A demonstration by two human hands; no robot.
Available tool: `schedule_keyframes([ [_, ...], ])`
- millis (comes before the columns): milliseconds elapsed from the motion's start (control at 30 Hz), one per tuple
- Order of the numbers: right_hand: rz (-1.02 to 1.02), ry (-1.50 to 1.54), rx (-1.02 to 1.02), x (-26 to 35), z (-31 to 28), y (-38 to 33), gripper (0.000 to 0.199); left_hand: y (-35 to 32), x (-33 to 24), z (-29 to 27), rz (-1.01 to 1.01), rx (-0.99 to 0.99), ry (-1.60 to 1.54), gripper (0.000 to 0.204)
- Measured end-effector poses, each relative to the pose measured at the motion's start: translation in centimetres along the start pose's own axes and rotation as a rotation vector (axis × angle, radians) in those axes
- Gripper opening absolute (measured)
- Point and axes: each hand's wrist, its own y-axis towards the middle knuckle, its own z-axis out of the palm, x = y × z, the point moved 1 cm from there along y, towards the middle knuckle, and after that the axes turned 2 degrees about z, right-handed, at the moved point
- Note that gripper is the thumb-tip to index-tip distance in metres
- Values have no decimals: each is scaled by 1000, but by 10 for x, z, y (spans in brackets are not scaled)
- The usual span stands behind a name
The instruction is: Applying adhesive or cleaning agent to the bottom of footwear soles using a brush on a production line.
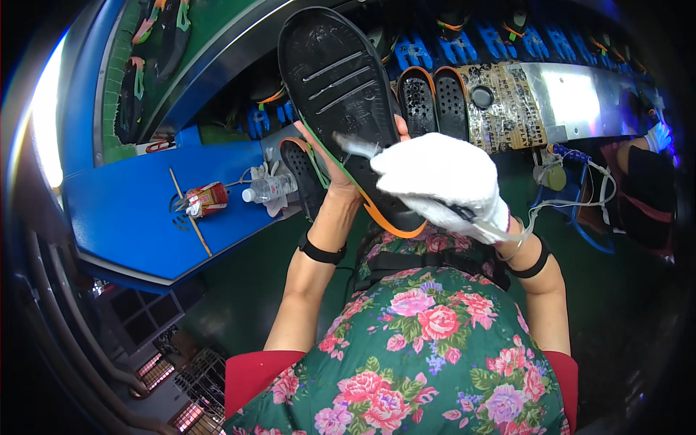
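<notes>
A large black shoe sole with a green and orange edge is held up in front of me, its wet-looking face with three grooves turned toward me. My bare left hand grips it from the left side and underneath, with fingertips showing at its right edge. A white knit glove covers my right hand, which is closed on a brush. The pale brush tip lies over the sole's middle, blurred; the glove hides its handle. Two perforated black soles stand beyond, and another perforated sole is beside my left wrist.
On the blue table at left are a red carton, a thin stick and a clear bottle. A taped bench holds a round black knob-like piece. Blue racks run behind. Another person's hand is far right.
</notes>
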Motion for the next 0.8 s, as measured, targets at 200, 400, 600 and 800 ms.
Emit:
schedule_keyframes([
  [200, -70, -71, 44, 16, 17, -3, 31, 0, -6, -12, -133, 115, -23, 131],
  [400, 27, -103, -52, 12, 12, -2, 26, -1, -18, -14, -77, -9, 167, 133],
  [600, 101, 140, -19, 22, 5, 0, 25, 8, -20, -9, -6, 59, 137, 136],
  [800, 49, 16, -31, 15, 5, -8, 22, 13, -21, 4, 25, 55, 138, 137],
])
